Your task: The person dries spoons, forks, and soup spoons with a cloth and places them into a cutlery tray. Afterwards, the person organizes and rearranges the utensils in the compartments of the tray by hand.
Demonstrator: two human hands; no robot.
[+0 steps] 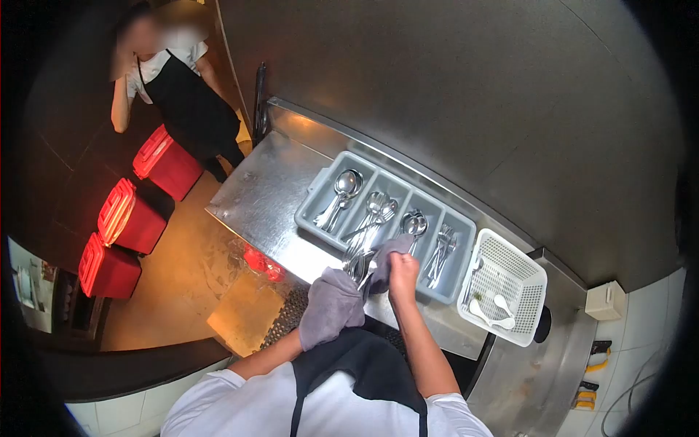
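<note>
A grey cloth [331, 306] covers my left hand, which is hidden beneath it near the counter's front edge. Out of the cloth, several pieces of silver cutlery [357, 266] stick up in a bunch. My right hand [403, 275] is closed round another part of grey cloth [384, 255] at the cutlery's right side. Just beyond both hands lies a grey four-compartment tray [318, 193]. Spoons [347, 183] lie in its left compartment, forks [380, 207] in the second, small spoons [415, 223] in the third and more forks [442, 251] in the right one.
A white perforated basket [535, 291] with white spoons [502, 306] stands right of the tray on the steel counter [255, 182]. Red lidded bins [135, 218] line the floor at left. A person [182, 95] in a black apron stands at the back left.
</note>
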